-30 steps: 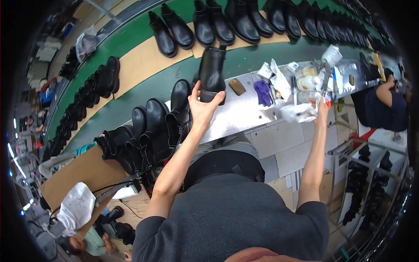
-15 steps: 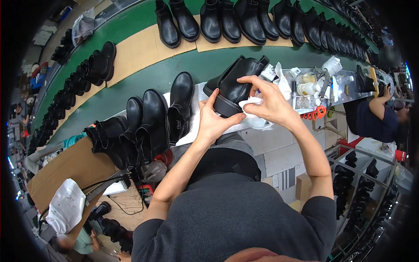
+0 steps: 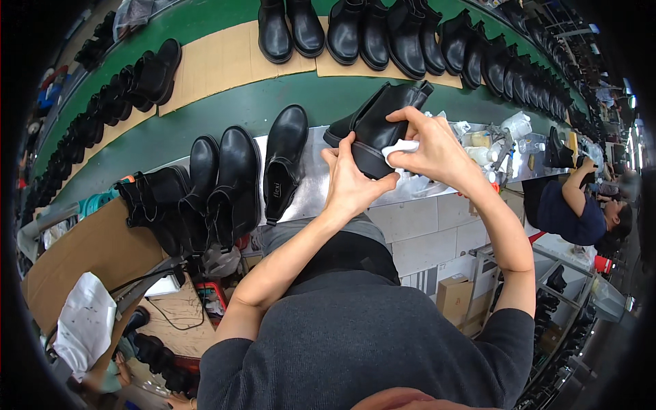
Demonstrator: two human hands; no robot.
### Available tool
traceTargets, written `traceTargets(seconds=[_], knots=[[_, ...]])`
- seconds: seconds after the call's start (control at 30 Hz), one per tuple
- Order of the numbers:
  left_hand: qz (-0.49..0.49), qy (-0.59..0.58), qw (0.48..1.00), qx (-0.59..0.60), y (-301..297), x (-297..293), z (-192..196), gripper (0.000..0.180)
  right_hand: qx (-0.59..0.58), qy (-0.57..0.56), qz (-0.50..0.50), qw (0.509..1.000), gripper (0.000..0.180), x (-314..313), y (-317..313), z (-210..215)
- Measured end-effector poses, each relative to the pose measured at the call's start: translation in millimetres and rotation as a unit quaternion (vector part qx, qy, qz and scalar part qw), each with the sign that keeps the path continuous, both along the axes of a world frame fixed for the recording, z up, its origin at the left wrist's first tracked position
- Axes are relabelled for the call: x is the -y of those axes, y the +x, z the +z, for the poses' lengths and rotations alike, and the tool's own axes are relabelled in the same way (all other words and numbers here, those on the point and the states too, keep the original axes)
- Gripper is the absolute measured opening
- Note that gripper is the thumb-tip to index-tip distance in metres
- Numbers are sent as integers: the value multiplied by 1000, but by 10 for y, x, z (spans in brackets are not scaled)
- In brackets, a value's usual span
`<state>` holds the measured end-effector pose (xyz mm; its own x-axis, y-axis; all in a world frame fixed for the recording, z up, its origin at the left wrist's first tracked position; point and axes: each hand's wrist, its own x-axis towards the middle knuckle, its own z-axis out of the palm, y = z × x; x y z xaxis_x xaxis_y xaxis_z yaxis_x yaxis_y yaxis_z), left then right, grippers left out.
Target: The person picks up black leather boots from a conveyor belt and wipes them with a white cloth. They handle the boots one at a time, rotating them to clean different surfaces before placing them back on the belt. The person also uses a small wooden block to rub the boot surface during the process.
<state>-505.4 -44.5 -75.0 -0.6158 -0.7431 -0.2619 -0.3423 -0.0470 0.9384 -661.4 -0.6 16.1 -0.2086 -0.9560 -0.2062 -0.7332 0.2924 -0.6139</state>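
Observation:
A black ankle boot (image 3: 374,126) lies tilted over the metal table edge in front of me. My left hand (image 3: 352,183) grips its sole and toe end, thumb under the sole edge and fingers on the upper. My right hand (image 3: 437,152) pinches a white cloth (image 3: 402,147) close against the boot, near the seam of upper and sole. Its index finger rests toward the boot's upper. Left of my hands, a loose boot (image 3: 287,137) lies on the metal surface (image 3: 311,174), beside several more black boots (image 3: 238,164).
Behind the table, boots (image 3: 345,34) stand in rows on cardboard strips (image 3: 225,58) over a green belt. Plastic bottles (image 3: 482,154) sit to the right. A person in dark clothes (image 3: 570,208) is at far right. At lower left are cardboard (image 3: 89,253) and a stained white cloth (image 3: 85,321).
My view has shifted slightly. My right hand has moved a little up and right relative to the boot, and more of the white cloth shows. The left hand keeps its hold.

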Motion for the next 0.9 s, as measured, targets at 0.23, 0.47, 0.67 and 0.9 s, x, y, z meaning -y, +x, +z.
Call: traceTargets(seconds=[0.23, 0.47, 0.67, 0.9], knots=[[17, -7, 1000, -13, -28, -36, -25, 102, -22, -5, 25, 999, 52, 16, -72, 14], [58, -4, 998, -32, -213, -166, -51, 104, -130, -19, 8, 991, 48, 94, -57, -3], [34, 6, 999, -34, -132, -65, 7, 103, -46, -13, 50, 998, 54, 41, -170, 1], [39, -5, 999, -37, -94, -34, -28, 100, -22, -3, 25, 999, 51, 145, -84, 16]])
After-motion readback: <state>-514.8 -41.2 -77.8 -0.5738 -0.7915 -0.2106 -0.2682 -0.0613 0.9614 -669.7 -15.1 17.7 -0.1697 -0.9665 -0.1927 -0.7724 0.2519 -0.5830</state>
